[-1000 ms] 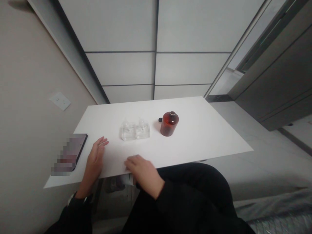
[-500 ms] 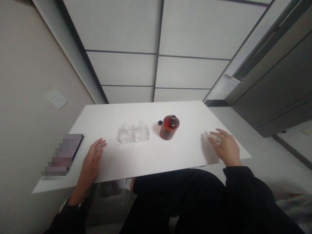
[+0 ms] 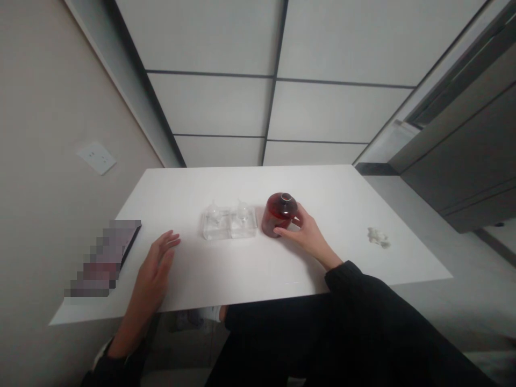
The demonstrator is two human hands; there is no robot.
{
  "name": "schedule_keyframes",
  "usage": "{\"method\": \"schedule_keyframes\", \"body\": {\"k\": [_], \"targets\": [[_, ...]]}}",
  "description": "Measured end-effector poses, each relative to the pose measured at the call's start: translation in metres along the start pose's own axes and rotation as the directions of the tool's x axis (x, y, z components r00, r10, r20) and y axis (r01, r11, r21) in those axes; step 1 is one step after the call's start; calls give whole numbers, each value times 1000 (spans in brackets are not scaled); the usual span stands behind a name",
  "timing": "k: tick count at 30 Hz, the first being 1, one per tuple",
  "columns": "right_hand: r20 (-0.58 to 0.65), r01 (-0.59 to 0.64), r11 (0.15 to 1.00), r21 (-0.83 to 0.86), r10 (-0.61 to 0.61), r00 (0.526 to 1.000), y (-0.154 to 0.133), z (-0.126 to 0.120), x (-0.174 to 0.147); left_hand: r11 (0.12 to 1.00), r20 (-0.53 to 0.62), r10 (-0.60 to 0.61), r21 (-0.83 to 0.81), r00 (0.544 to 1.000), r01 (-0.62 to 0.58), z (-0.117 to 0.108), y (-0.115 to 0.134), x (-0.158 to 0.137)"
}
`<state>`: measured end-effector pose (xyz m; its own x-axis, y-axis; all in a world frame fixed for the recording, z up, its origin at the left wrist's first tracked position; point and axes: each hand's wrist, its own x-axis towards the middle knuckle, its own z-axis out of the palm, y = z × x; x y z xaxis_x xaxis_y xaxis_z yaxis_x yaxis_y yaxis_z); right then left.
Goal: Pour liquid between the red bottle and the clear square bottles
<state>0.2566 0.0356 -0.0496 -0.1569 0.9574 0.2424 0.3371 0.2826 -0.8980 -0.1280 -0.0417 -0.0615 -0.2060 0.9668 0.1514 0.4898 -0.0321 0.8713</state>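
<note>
My right hand [image 3: 304,236] is wrapped around the right side of an amber bottle [image 3: 274,223], thumb in front and fingers behind. The bottle stands upright on the white table, its mouth uncapped. Left of it sits a clear square-celled holder [image 3: 229,226], with two clear rounded pieces, perhaps glass droppers or stoppers, in its cells; their exact kind is hard to make out. My left hand [image 3: 155,266] rests at the table's near left, fingers loosely extended and thumb apart, with nothing in it.
On the left of the white table [image 3: 250,274] lies a flat, pixelated phone-like device [image 3: 108,258]. A crumpled, whitish translucent piece [image 3: 379,237] lies at the right. A wall socket [image 3: 97,157] is on the left wall. Panelled doors stand behind the table.
My right hand has moved left from the crumpled piece to the amber bottle and taken hold of it. The small black cap is no longer visible. My left hand stays almost the same.
</note>
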Motion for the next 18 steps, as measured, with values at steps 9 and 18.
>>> {"method": "schedule_keyframes", "body": {"k": [9,18], "targets": [[-5,18,995,-99,-19,1000,16,-32,39,999,17,-17,41,1000,16,-3,4,0],[117,71,979,-192,-49,992,17,-15,73,997,18,-25,76,1000,24,-5,1,1]]}}
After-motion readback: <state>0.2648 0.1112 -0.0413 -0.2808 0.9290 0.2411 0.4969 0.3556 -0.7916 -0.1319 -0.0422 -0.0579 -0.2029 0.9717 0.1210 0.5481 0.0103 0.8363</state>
